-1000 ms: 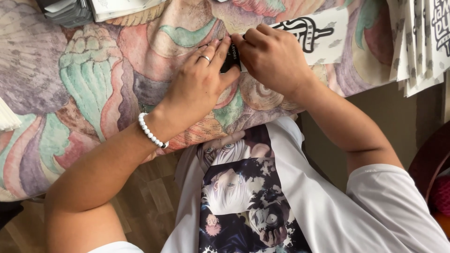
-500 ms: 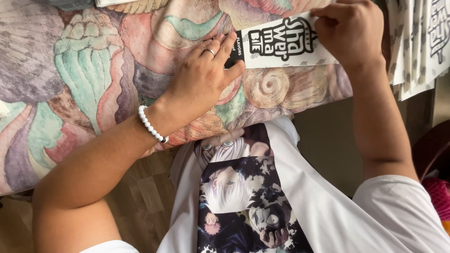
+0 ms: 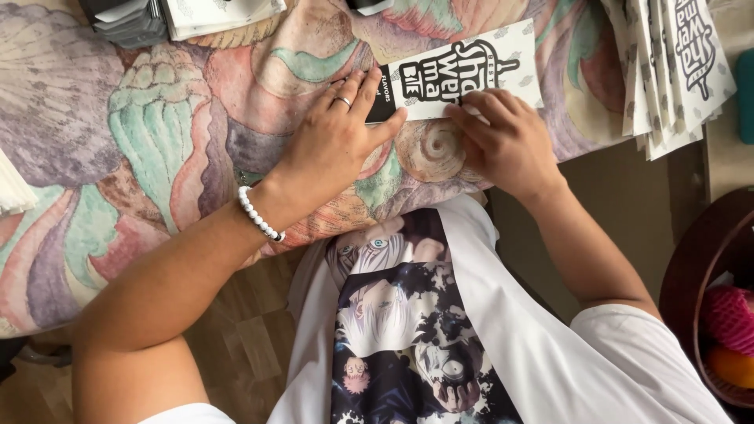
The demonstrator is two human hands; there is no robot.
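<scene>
A flat white cardboard strip with bold black lettering (image 3: 463, 71) lies on a colourful patterned cloth (image 3: 157, 133) covering the table. My left hand (image 3: 334, 145), with a ring and a white bead bracelet, lies flat with fingers spread on the strip's dark left end. My right hand (image 3: 503, 137) rests with curled fingers on the strip's lower edge near its middle, pressing along it. Neither hand lifts the strip off the cloth.
A fanned stack of similar printed white strips (image 3: 667, 71) lies at the right table edge. Dark and white stacked items (image 3: 157, 16) sit at the top left. A dark round basket with pink and orange things (image 3: 722, 314) stands at the lower right, over a wooden floor (image 3: 251, 345).
The strip, first hidden under both hands, is now spread out flat. My right hand slid out to its right end, then came back to the lower edge near the middle.
</scene>
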